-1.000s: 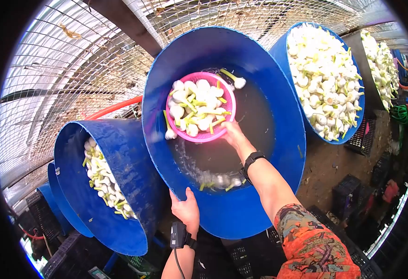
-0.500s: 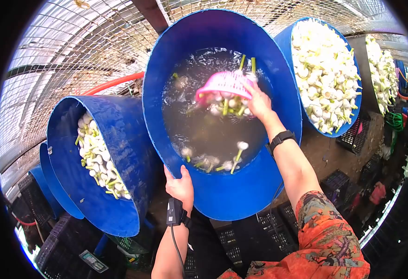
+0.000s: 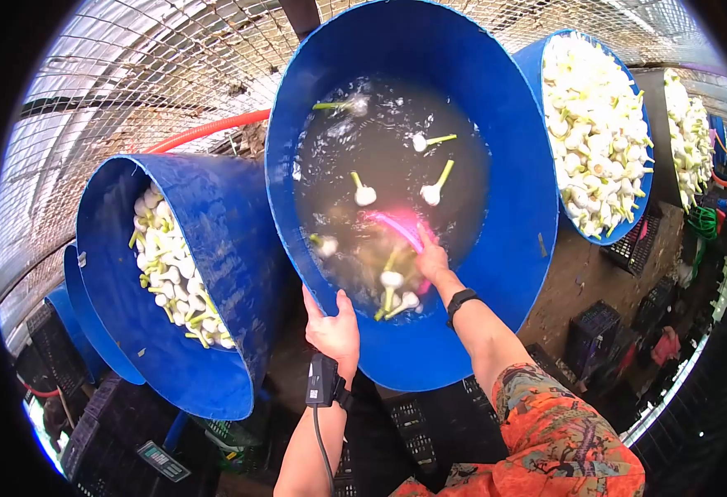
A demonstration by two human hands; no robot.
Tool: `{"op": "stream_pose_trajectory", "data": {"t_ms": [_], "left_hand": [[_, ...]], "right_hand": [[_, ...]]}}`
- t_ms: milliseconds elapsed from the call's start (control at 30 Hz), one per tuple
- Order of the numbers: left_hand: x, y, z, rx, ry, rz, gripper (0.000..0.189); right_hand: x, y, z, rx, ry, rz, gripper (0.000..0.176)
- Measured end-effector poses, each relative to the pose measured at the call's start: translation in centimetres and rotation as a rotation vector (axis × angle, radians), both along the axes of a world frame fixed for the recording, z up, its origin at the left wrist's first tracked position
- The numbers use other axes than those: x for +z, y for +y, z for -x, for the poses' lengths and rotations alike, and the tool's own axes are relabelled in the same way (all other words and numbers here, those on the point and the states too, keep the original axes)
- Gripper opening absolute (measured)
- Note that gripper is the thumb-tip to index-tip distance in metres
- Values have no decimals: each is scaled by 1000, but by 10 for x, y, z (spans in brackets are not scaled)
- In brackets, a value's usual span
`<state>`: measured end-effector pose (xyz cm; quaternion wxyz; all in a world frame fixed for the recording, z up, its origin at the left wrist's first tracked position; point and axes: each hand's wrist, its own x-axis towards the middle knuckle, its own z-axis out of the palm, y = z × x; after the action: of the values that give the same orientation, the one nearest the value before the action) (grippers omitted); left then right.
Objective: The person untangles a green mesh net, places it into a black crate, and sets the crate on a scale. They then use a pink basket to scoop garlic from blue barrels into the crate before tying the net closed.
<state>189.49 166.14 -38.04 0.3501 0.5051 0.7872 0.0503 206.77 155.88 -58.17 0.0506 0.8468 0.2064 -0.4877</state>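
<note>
1. Central blue tub (image 3: pixel 512 207): stands directly before the body, with its mouth toward the camera, probably for easy reach by both hands. Holds murky water (image 3: pixel 397 166), too cloudy to show the bottom.
2. Left blue tub (image 3: pixel 239 207) and right blue tub (image 3: pixel 532 56): flank the central one closely, each with pale, green-stemmed bulbs inside, likely placed for short reaches. Left pile partly hidden by its near wall; right tub partly covered by the central one.
3. Pink basket (image 3: pixel 401 225): lies mostly under water toward the near side of the central tub. Shows clearly only along a strip of rim; base and contents blurred.
4. Left hand (image 3: pixel 333 334): holds the central tub's near-left rim between thumb and fingers, apparently for steadying. Lower fingers hidden.
5. Right hand (image 3: pixel 431 255): grips the basket's rim, presumably for control against the water. Fingertips hard to make out.
6. Garlic bulbs (image 3: pixel 365 195): float singly beyond the basket and cluster near it; impossible to tell inside from beside.
</note>
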Motion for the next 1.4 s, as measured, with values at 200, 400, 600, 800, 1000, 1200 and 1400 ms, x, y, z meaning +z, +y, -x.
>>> {"op": "stream_pose_trajectory", "data": {"t_ms": [200, 400, 600, 800, 1000, 1200, 1400], "left_hand": [[-4, -2, 3, 4, -15, -12, 53], [-3, -2, 1, 31, -34, 12, 43], [-10, -5, 7, -9, -12, -47, 50], [-13, -5, 9, -13, -27, -89, 42], [-25, -10, 20, -5, -51, -103, 39], [-14, -4, 3, -31, 20, -80, 47], [-4, -4, 2, -28, 34, -32, 58]], "right_hand": [[-1, 36, 19, -446, 191, -65, 86], [-45, 42, 34, -1036, 458, -363, 91], [-29, 104, 13, -1198, 568, -470, 71], [-11, 148, -27, -1578, 891, -683, 62], [-24, 138, -66, -1764, 1044, -883, 53], [5, 116, -56, -1827, 936, -911, 63], [30, 69, -45, -1564, 938, -999, 62]]}}
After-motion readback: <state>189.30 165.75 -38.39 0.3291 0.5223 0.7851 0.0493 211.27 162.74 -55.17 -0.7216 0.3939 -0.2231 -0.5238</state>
